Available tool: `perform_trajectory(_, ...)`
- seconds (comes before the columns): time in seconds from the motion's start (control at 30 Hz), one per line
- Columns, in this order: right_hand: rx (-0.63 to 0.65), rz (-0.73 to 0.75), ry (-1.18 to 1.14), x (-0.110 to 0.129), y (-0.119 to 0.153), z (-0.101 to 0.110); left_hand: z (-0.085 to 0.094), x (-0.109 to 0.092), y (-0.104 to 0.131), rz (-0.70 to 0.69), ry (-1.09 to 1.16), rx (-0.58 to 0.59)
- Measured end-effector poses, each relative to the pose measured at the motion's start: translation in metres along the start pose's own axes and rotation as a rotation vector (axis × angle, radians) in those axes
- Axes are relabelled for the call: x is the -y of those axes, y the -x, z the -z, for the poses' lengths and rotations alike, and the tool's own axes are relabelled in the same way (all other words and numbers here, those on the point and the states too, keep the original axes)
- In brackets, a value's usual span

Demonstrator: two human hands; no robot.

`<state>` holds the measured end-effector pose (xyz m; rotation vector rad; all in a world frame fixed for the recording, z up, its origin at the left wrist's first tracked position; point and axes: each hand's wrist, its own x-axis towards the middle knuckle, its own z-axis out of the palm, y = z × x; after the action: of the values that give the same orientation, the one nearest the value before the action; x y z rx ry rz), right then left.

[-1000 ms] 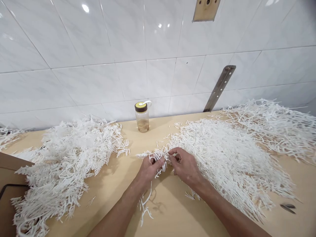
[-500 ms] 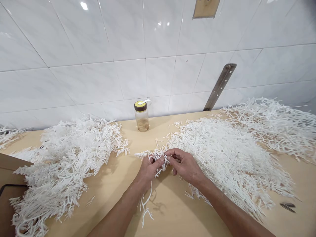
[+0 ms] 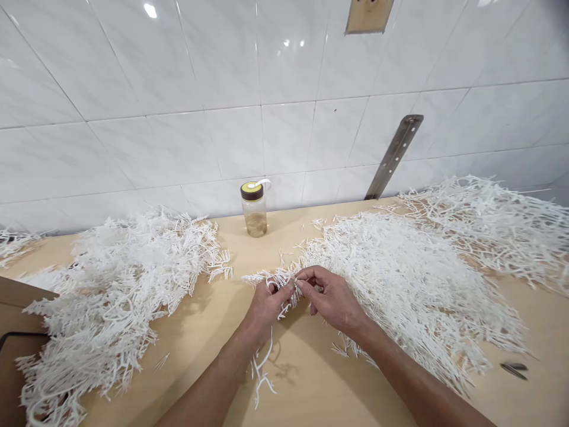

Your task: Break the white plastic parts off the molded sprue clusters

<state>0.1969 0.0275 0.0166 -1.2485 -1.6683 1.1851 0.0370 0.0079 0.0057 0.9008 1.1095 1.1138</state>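
Note:
My left hand (image 3: 269,301) is closed around a small bunch of white branching sprigs (image 3: 255,277) that look like plastic. A thin forked strand (image 3: 263,379) of the same material hangs below that hand, over the tabletop. Close on the right, my right hand (image 3: 332,298) pinches the bunch between thumb and forefinger, its fingertips almost meeting my left thumb. The exact piece in this pinch is too small to make out clearly. Just beyond my right hand spreads a large heap of white sprigs (image 3: 400,279).
Another heap of white branching pieces (image 3: 128,279) lies on the left, beside a brown box (image 3: 26,293). A bottle (image 3: 255,216) with a yellow-topped lid stands near the tiled wall (image 3: 284,139). Longer white strands (image 3: 498,225) are piled back right; a small dark object (image 3: 514,370) lies front right.
Both hands stay together at the bunch, with only a very slight shift of the fingers. The whole view has moved a little.

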Motion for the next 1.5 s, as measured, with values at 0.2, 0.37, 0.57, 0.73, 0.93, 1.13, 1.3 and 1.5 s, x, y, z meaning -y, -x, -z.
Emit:
perform_trajectory(0.2,0.039,-0.036,0.036,0.004,-0.001,0.002,-0.001,0.001,0.000,-0.023,-0.032,-0.015)
perform_trajectory(0.37,0.008,-0.048,0.122,0.002,-0.002,0.000,-0.002,0.000,0.002,-0.007,-0.011,-0.009)
perform_trajectory(0.57,-0.051,0.102,0.317,-0.002,0.000,-0.003,-0.002,-0.001,0.002,0.013,0.022,0.017)
perform_trajectory(0.73,-0.090,0.175,0.428,-0.005,-0.001,-0.005,-0.001,-0.005,0.005,-0.036,-0.033,0.063)
perform_trajectory(0.93,-0.151,0.099,0.470,-0.005,0.000,-0.015,0.001,-0.004,0.004,-0.087,-0.080,0.066)
perform_trajectory(1.13,-0.250,-0.076,0.405,-0.005,-0.006,-0.005,-0.004,-0.001,0.007,-0.161,-0.060,0.140)
perform_trajectory(1.3,-0.216,-0.077,0.224,-0.011,-0.008,0.002,-0.001,0.009,-0.001,-0.126,-0.034,-0.099)
perform_trajectory(1.5,-0.188,0.083,0.213,-0.010,-0.003,0.000,0.003,0.008,-0.004,-0.139,-0.053,-0.261)
